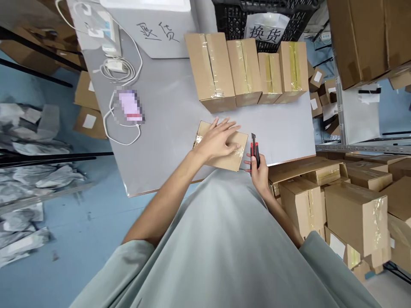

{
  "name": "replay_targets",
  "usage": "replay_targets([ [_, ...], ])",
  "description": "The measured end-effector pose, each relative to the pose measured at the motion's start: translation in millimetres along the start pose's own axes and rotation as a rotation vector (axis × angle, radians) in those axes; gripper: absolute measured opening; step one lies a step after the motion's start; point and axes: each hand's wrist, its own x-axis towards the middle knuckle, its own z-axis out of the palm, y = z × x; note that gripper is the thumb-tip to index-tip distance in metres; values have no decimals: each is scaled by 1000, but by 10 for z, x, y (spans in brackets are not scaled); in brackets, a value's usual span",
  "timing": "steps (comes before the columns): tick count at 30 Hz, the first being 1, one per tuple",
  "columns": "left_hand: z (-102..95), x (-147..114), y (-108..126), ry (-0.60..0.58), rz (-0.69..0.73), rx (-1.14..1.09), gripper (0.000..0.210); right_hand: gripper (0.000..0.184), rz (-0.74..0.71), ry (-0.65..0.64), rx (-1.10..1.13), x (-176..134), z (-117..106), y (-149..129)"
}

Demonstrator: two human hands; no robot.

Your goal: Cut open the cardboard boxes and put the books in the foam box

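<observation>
A small cardboard box (229,161) with clear tape lies near the front edge of the grey table (160,128). Across its top rests my left hand (218,139), fingers spread and lying flat. Just right of the box, my right hand (259,170) grips a black and red box cutter (254,152). The cutter's blade points away from me, with its tip apart from the box. My left palm and fingers cover part of the box top.
Several taped cardboard boxes (212,68) stand in a row at the back, before a black plastic crate (231,21) and a white bin (160,34). A white cable (123,70) and a blurred phone (130,105) lie at left. Stacked cartons (349,209) fill the right.
</observation>
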Motion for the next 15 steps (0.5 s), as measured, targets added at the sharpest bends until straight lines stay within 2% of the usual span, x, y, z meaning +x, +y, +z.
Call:
replay_targets([
  [3, 23, 71, -24, -12, -62, 46, 59, 51, -10, -49, -6, 76, 33, -21],
  [8, -24, -181, -115, 154, -269, 28, 57, 48, -93, -31, -138, 135, -12, -67],
  [11, -47, -177, -99, 184, -294, -93, 52, 51, -121, -27, -233, 35, -71, -123],
  [15, -41, -41, -89, 190, -304, -194, 34, 55, -199, -46, -338, -162, -82, -206],
])
